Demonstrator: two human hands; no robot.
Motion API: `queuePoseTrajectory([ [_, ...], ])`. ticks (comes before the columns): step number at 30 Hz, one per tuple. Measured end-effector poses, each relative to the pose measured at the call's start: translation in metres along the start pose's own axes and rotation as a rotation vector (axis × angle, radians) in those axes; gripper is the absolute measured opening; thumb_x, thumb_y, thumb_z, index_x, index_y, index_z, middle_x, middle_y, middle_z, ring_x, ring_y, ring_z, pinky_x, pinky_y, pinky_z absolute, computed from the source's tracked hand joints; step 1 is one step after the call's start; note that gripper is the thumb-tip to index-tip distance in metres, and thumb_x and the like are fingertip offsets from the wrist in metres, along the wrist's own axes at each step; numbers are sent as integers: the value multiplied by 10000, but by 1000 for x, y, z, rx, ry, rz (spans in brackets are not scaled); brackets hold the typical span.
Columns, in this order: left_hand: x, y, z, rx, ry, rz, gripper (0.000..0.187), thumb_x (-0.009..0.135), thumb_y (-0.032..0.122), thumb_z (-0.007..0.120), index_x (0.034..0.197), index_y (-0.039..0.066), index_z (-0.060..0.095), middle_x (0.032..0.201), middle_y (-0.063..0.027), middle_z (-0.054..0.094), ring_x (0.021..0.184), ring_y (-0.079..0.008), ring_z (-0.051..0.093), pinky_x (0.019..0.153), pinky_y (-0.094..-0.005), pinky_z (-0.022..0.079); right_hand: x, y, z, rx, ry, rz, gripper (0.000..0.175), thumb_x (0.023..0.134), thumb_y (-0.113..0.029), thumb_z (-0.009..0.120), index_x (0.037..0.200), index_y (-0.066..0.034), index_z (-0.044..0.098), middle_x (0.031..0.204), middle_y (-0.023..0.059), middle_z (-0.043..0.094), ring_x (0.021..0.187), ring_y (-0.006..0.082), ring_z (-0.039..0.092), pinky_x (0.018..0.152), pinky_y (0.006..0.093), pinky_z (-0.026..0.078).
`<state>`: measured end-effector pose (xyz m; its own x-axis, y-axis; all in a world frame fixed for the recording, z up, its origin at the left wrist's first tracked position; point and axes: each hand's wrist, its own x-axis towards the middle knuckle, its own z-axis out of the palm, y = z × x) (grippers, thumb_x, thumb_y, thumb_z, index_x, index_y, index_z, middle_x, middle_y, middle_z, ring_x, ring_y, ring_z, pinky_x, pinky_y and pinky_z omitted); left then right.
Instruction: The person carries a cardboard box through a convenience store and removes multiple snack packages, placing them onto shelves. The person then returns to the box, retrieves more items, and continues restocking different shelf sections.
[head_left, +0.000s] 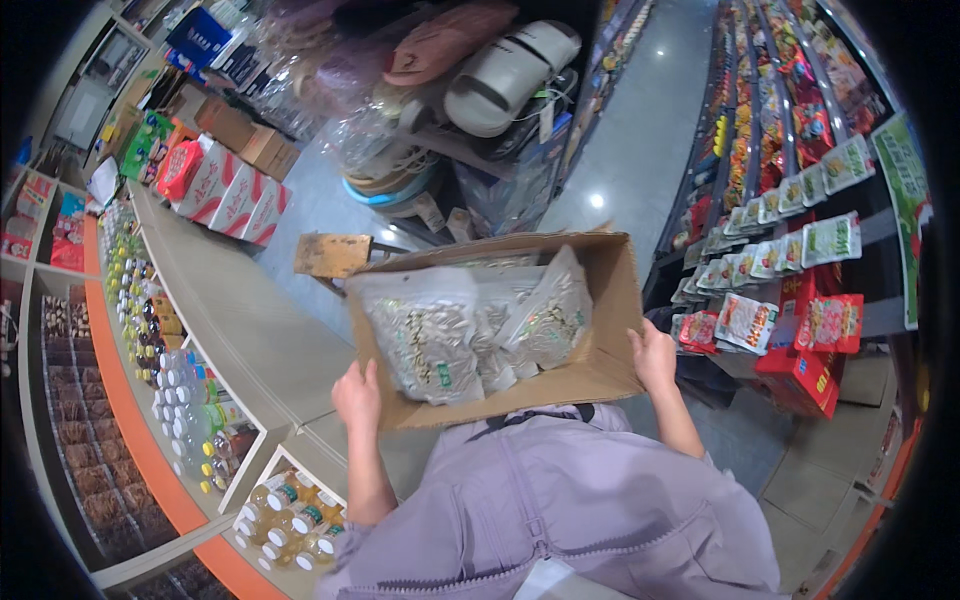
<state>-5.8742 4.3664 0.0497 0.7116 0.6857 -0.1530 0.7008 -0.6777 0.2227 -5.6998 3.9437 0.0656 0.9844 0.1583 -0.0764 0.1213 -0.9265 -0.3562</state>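
Observation:
An open cardboard box (495, 409) is held out before my body, its opening facing up. My left hand (358, 395) grips its left side wall, thumb over the edge. On the right side wall, my right hand (654, 356) holds the box in the same way. Inside lie several clear plastic packets of small pale pieces; one large packet (431, 337) lies at the left, and another (559, 311) leans at the right. The packets bear printed writing. Neither hand touches them.
A small wooden stool (332, 255) stands behind the box's left corner. Red and white cartons (232, 191) are stacked at the upper left. Bottles (292, 517) stand in shelving on the left. Gray slippers (510, 79) top a display ahead, and hanging snack packets (829, 238) line the right.

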Motion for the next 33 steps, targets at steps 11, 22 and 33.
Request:
queuePoseTrajectory([
  [11, 129, 77, 15, -34, -23, 452, 259, 878, 314, 570, 836, 69, 645, 678, -192, 630, 660, -386, 620, 604, -494, 485, -36, 2, 21, 152, 183, 404, 210, 842, -123, 632, 1028, -24, 631, 865, 233, 649, 830, 407, 625, 680, 460, 498],
  [22, 208, 108, 38, -6, -255, 1129, 327, 890, 355, 533, 832, 54, 648, 634, -210, 621, 594, -390, 624, 568, -499, 498, -125, -85, 44, -38, 326, 992, 187, 814, -126, 648, 947, 4, 624, 770, 253, 616, 767, 424, 604, 654, 496, 478],
  [33, 179, 149, 50, 158, -362, 1371, 287, 862, 349, 580, 873, 73, 657, 660, -196, 624, 622, -390, 612, 571, -495, 483, -240, -108, 112, 44, 347, 1268, 243, 807, -162, 663, 985, -2, 619, 792, 237, 636, 771, 426, 612, 673, 507, 479],
])
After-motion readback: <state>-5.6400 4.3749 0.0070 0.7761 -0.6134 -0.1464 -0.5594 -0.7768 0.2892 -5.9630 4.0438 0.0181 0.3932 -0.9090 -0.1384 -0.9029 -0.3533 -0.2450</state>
